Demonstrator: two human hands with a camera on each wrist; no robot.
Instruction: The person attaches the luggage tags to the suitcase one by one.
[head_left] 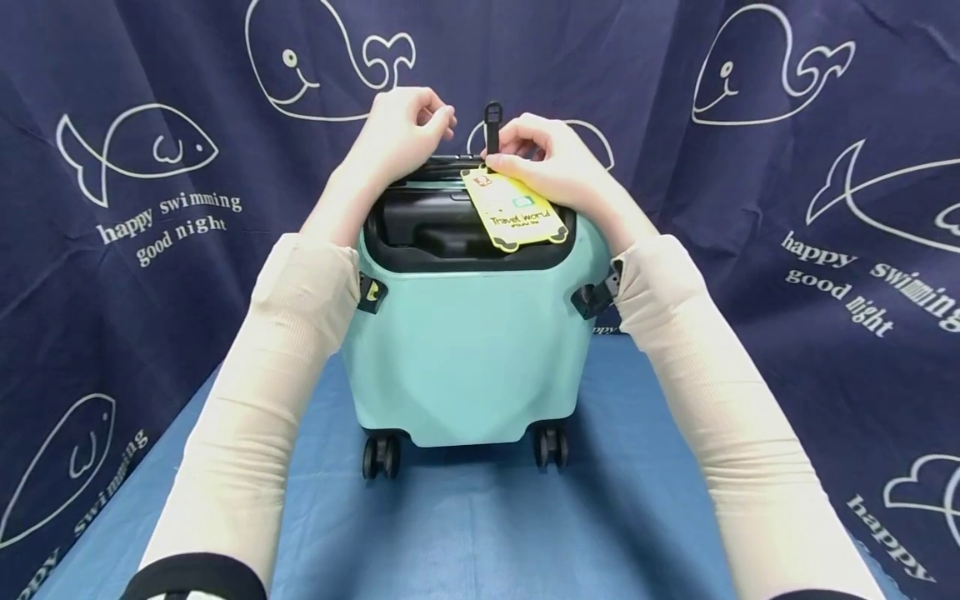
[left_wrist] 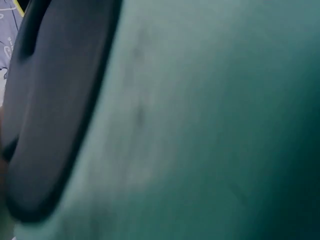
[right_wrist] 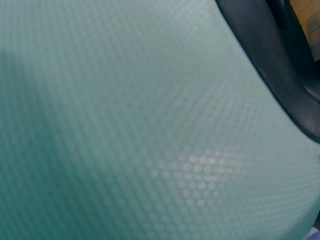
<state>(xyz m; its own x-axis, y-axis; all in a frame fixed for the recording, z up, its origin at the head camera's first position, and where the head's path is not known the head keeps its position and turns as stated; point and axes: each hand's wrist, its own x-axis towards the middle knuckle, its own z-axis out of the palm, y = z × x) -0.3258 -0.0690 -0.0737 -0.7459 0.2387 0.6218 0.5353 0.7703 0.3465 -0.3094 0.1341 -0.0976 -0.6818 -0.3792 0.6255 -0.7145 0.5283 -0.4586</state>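
Observation:
A mint-green suitcase (head_left: 472, 350) with a black recessed top panel (head_left: 442, 242) stands upright on its wheels. A yellow luggage tag (head_left: 517, 212) printed "Travel world" hangs slanted over the panel. Its black strap (head_left: 492, 125) sticks up, and my right hand (head_left: 551, 158) pinches it low down between thumb and fingers. Loosely curled and holding nothing visible, my left hand (head_left: 408, 129) is above the left part of the black top handle (head_left: 442, 167). Both wrist views show mostly the green shell (left_wrist: 200, 100), with part of the tag (right_wrist: 309, 20) in the right one's corner.
Blue cloth (head_left: 465, 533) covers the surface under the black wheels (head_left: 551, 447). Behind and at both sides hangs a navy curtain (head_left: 637, 50) with white whale and fish drawings. Dark wrist mounts (head_left: 595, 297) sit close to the suitcase's upper sides.

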